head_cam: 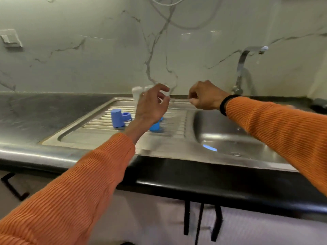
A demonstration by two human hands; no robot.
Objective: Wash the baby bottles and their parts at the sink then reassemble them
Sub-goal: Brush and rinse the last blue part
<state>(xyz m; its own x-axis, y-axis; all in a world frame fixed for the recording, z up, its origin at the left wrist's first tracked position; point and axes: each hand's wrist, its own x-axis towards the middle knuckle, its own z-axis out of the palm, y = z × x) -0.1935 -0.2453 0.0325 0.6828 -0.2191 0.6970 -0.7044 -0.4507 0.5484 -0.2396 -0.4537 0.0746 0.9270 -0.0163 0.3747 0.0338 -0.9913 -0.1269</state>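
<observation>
I have both hands raised over the drainboard [99, 133] of the steel sink. My left hand [152, 105] hangs above the ribbed part, thumb and fingers curved toward each other around something pale and small; blur keeps me from saying whether it is pinching a part or only closing in on one. My right hand [203, 96] is curled into a loose fist near the back edge of the drainboard, and I cannot tell whether anything is inside it.

The clear bottles [137, 93] stand upright at the drainboard's back edge, partly hidden by my left hand. One blue cap [116, 119] stands dome-up on the ribs toward the left, with a blue ring [127, 116] touching it on the right. A second blue cap [155, 127] sits nearer the basin [230, 138], mostly behind my left wrist.

I judge all of these to be light, rigid moulded plastic, wet and therefore slippery. The bottles are tall, thin-walled cylinders that would tip easily on the ribs, so I would wrap them around the middle of the body. The caps are smooth and tapering; grip low near the wider rim. The ring is best pinched across its outer edge.

The sink is brushed steel, the bench [44, 108] dark and glossy, the wall behind veined marble. A curved tap [244, 61] rises at the basin's back edge.
</observation>
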